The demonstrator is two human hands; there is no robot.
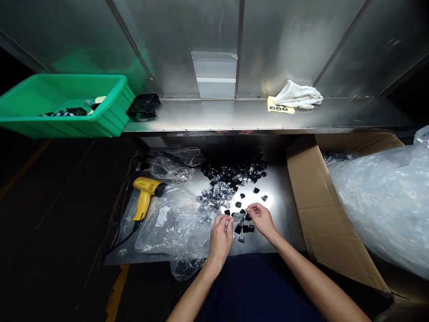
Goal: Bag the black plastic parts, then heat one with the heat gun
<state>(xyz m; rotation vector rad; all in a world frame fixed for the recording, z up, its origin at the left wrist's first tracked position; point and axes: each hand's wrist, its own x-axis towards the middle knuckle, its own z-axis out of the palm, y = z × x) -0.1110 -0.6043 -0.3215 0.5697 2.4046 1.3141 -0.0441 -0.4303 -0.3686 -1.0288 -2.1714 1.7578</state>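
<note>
Over the metal table [284,228], near its front edge, my left hand [221,237] has its fingers curled together beside a clear plastic bag [187,223]. My right hand [263,219] is pinched close to small black parts [246,228]. Whatever either hand holds is too small to make out. Between and beyond the hands lie loose black pieces. Farther back is a pile of black parts [231,170], with clear pieces [217,194] in front of it.
A yellow heat gun [144,194] lies at the left beside a bag of small metal parts [176,172]. An open cardboard box [311,201] with a large plastic bag [385,192] stands right. The shelf above holds a green bin [114,107] and white gloves [298,95].
</note>
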